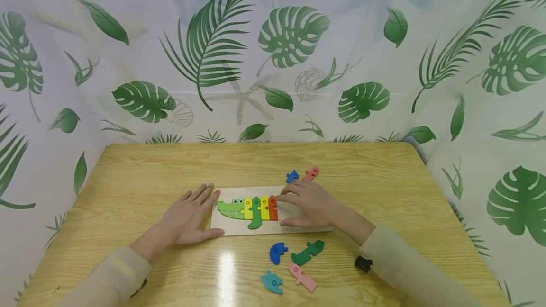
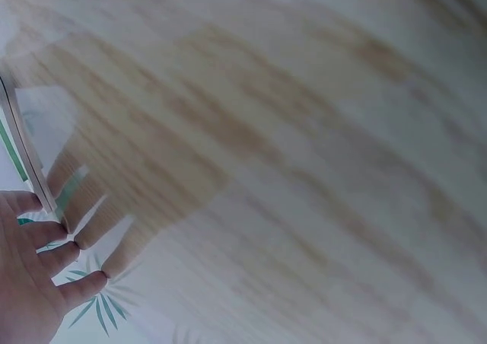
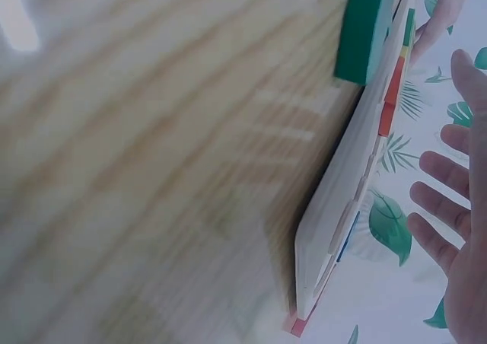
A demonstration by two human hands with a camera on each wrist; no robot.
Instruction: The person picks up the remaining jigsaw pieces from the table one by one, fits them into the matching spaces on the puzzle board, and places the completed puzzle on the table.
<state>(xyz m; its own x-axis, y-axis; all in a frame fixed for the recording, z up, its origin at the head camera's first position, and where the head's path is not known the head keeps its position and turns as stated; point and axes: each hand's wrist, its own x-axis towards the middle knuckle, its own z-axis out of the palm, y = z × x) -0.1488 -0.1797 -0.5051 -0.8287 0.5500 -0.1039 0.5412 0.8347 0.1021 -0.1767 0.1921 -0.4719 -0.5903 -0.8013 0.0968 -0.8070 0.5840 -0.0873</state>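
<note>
A pale wooden puzzle board lies on the table with a crocodile partly laid in it. Its light green head is at the left, followed by yellow, green and yellow pieces and an orange-red piece. My left hand rests at the board's left edge, thumb and fingers spread and straight. Over the board's right half is my right hand, its index fingertip close to the orange-red piece. The right wrist view shows that hand with fingers apart and nothing between them.
Loose pieces lie around the board. Behind it are a blue piece and a pink piece. In front are a blue piece, a dark green leg piece, a teal piece and a pink piece.
</note>
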